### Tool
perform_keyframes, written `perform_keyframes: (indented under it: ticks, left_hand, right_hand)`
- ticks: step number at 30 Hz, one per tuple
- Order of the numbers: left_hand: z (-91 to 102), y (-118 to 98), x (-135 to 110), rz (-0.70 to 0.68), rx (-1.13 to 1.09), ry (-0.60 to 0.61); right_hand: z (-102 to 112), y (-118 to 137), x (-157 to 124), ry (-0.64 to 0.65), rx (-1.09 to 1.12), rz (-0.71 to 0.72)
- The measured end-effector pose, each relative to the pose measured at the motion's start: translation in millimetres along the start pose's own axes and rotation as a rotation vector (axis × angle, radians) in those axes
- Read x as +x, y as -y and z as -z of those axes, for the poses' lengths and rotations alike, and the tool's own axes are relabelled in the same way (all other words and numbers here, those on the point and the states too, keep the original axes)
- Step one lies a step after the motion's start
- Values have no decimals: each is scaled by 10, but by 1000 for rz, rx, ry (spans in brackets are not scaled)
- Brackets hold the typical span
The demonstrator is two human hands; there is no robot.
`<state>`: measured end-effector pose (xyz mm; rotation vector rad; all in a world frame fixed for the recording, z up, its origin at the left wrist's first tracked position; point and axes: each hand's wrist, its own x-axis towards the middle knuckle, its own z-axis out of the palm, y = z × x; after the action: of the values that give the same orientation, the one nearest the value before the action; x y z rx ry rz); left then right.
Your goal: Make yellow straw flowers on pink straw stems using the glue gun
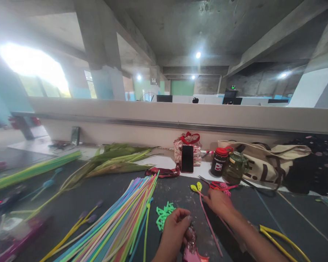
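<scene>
My left hand (175, 230) has its fingers curled in a pinch; whatever they hold is too small or hidden to make out. Beside it lies a heap of short green pieces (164, 214), and just below sits a pink item with clear plastic (191, 251). My right hand (218, 201) reaches farther out, fingers closed at the upper part of a pink pipe cleaner (207, 220) topped with yellow loops (196, 187). Right behind that hand are red-handled scissors (213, 185) and a pink bunched piece (225, 189). Left of both hands spreads a bundle of many-coloured pipe cleaners (120, 218).
A phone (187, 159) leans on a patterned bag (177, 147). A red-lidded jar (218, 162), a green jug (233, 169) and a canvas bag (262, 156) stand at the back right. Corn husks (120, 160) lie back left; yellow stems (282, 236) lie front right.
</scene>
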<state>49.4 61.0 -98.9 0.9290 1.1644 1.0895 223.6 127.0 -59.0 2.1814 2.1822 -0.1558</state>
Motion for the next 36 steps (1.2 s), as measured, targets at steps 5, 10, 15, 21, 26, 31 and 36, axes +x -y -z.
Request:
perform_keyframes:
  ticks: [5, 10, 15, 21, 26, 31, 36]
  left_hand:
    - [-3, -3, 2, -7, -3, 0]
    - [-3, -35, -12, -19, 0, 13]
    - [8, -76, -32, -15, 10, 16]
    - [35, -182, -115, -10, 27, -17]
    - [32, -295, -207, -23, 37, -7]
    - [10, -322, -223, -51, 32, -16]
    - [-4, -281, -218, -64, 54, -30]
  right_hand:
    - [-5, 142, -99, -93, -34, 24]
    - [-36, 143, -90, -92, -34, 19]
    - [21, 51, -153, -115, 54, 40]
    - [175, -505, -522, -162, 274, 68]
    - [94, -1036, -1030, -111, 353, 73]
    - [-137, -1058, -1327, -80, 314, 169]
    - [-245, -852, -1346, -137, 255, 185]
